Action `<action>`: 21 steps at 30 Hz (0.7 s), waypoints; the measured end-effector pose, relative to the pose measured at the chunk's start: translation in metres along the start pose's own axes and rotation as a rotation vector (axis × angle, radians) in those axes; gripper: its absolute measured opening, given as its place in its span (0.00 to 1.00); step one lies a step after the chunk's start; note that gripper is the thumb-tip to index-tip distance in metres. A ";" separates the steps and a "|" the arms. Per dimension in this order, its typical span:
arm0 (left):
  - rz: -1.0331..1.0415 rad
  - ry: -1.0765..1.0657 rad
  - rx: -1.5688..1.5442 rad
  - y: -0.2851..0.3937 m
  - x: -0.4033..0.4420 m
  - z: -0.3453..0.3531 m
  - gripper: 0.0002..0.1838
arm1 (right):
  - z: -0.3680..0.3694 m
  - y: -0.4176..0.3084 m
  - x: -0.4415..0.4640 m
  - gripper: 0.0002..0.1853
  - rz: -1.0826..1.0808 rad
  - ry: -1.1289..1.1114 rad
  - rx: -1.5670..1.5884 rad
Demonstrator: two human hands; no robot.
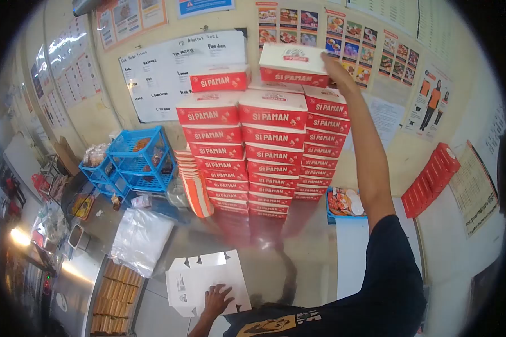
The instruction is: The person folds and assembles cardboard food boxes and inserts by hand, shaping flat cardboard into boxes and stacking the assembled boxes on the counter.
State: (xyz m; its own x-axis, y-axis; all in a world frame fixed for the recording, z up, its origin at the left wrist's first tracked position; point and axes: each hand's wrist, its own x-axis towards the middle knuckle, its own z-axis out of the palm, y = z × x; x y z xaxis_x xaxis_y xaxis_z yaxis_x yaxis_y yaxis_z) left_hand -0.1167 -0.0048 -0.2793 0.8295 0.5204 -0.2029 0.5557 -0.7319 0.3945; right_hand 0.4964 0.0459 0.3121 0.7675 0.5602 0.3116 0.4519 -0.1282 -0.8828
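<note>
My right hand (pixel 337 73) reaches up, arm stretched out, and grips the right side of a red and white food box (pixel 293 77) marked "SI PAMAN". That box is at the top of the tall stacks of matching boxes (pixel 272 137), above the middle and right columns. Whether its underside rests on the boxes below, I cannot tell. Some of my right fingers are hidden by the box. Low down, my left hand (pixel 217 300) lies with fingers spread on a flat, unfolded white box blank (pixel 199 275), which has cut slots and flaps along its edges.
Left of the stacks stand blue plastic racks (pixel 138 140) and nested orange-striped cartons (pixel 195 188). Clear plastic bags (pixel 140 238) lie near a tray of rolled pastry-like pieces (pixel 117 295). At right are a blue basket (pixel 344 202) and leaning red boxes (pixel 430 182).
</note>
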 end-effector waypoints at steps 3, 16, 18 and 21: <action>0.053 -0.024 -0.036 0.004 0.000 -0.022 0.40 | 0.039 0.016 0.035 0.43 0.064 -0.047 -0.005; -0.054 0.130 -0.013 0.004 0.016 0.003 0.10 | 0.146 0.219 -0.340 0.17 -0.272 -0.330 0.129; -0.015 0.256 -0.178 0.030 0.022 -0.035 0.11 | 0.171 0.274 -0.419 0.34 -0.685 -0.852 -0.235; -0.025 0.390 -0.473 0.060 0.038 -0.078 0.15 | 0.182 0.342 -0.495 0.34 -0.426 -1.057 -0.110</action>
State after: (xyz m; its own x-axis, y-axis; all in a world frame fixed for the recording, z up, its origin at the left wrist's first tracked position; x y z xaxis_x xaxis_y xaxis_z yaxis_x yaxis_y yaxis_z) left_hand -0.0558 0.0055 -0.1930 0.6848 0.7232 0.0900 0.4156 -0.4890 0.7669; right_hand 0.1887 -0.1257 -0.2084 -0.2003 0.9764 0.0803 0.6608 0.1952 -0.7247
